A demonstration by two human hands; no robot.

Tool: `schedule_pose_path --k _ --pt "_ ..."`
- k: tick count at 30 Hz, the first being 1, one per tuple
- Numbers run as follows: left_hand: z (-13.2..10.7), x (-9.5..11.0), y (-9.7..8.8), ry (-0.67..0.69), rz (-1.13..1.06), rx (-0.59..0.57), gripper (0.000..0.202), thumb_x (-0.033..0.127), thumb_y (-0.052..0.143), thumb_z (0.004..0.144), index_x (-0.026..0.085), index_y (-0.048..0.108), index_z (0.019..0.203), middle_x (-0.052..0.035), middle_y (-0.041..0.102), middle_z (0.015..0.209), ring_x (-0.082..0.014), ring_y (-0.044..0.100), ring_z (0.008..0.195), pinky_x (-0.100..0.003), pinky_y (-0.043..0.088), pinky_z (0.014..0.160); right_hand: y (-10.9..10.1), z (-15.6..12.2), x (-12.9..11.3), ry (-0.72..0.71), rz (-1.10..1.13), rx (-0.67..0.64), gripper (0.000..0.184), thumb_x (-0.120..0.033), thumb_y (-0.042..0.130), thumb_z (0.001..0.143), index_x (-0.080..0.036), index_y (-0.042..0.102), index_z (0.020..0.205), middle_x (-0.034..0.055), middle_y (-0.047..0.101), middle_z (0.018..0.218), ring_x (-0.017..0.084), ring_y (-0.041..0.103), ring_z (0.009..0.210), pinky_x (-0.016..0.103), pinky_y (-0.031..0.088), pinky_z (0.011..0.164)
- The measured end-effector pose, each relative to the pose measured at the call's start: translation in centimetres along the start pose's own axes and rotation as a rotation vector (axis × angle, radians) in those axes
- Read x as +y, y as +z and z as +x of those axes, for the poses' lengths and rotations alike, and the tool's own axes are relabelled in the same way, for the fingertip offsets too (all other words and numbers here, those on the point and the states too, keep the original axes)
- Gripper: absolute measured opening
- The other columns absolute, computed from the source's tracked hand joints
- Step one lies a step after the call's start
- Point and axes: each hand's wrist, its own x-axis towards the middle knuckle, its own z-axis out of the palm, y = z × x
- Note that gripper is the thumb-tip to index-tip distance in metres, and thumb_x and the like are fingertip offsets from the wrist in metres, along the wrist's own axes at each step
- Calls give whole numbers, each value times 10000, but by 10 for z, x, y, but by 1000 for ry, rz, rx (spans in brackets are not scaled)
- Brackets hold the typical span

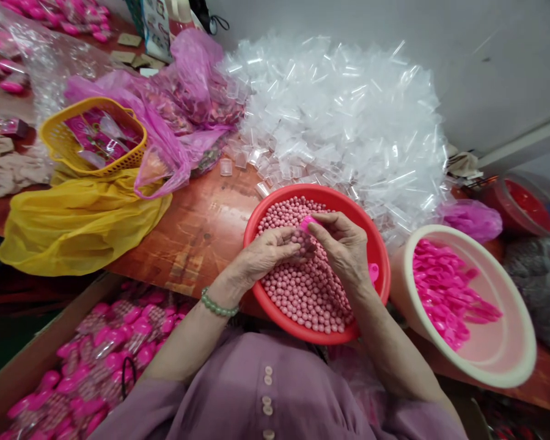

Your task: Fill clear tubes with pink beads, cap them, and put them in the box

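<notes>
Left hand (266,253) and right hand (343,247) meet over the red basin (251,244) of pink beads (302,293), mid-bench (201,226). Left fingers clasp a small clear tube (304,243); right fingers pinch a pink cap (308,223) at its top. Cream basin (508,366) at 3 o'clock, clear-tube heap (339,110) at 12.

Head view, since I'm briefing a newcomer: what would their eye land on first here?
First the red basin of pink beads at centre, where the left hand and right hand pinch a small pink-capped tube between them. Behind it rises a big heap of clear plastic tubes. At right, a pale basin holds bright pink caps.
</notes>
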Motion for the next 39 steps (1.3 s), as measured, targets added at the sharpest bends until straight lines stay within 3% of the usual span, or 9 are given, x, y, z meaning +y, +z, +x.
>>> schedule_pose_path --k 9,15,22,24,27,29,34,39 --pt "2 0 3 30 37 69 276 186 821 687 121 710 931 -19 655 887 -118 618 843 -289 546 849 3 -2 4 -38 20 80 180 -344 790 762 -215 723 870 0 723 831 144 671 782 317 557 788" --pt "3 -3 4 73 181 111 217 192 762 741 128 696 937 -31 655 934 -138 607 886 -294 531 858 3 -2 8 55 86 37 201 -364 786 752 -215 708 860 -4 724 831 146 676 772 311 571 759" --pt "2 -4 1 76 115 121 305 266 811 710 135 696 960 -29 654 929 -133 615 858 -282 538 825 -2 -1 10 -289 -329 -75 129 -345 630 886 -231 662 938 26 718 852 184 673 778 343 556 764" --pt "3 -5 -2 79 77 115 350 284 837 682 136 696 965 -30 668 900 -130 633 828 -267 530 815 -5 -1 13 -370 -407 -160 286 -418 677 846 -229 616 1053 59 712 952 224 680 863 386 555 817" --pt "5 -5 -5 67 42 93 378 297 849 667 129 697 969 -49 696 897 -132 657 803 -239 514 779 -6 -3 20 -484 -527 -254 681 -489 787 720 -200 487 1258 143 656 1147 310 652 1042 473 532 910" --pt "5 -4 -5 57 45 89 355 301 841 678 117 701 947 -61 707 900 -132 662 803 -230 507 772 -5 -4 25 -570 -611 -257 780 -461 789 716 -183 410 1340 183 616 1216 348 619 1117 517 514 938" --pt "5 -1 -3 85 35 79 327 271 851 670 119 719 927 -46 713 880 -110 644 815 -210 490 801 0 -4 29 -666 -655 -178 726 -324 697 761 -210 371 1399 163 612 1216 336 618 1088 524 519 909" --pt "3 -1 -5 77 8 26 340 289 854 671 121 733 942 -51 721 874 -110 637 806 -217 483 808 -2 -4 26 -680 -643 -197 743 -295 686 734 -220 375 1405 147 620 1211 332 610 1086 513 511 912"
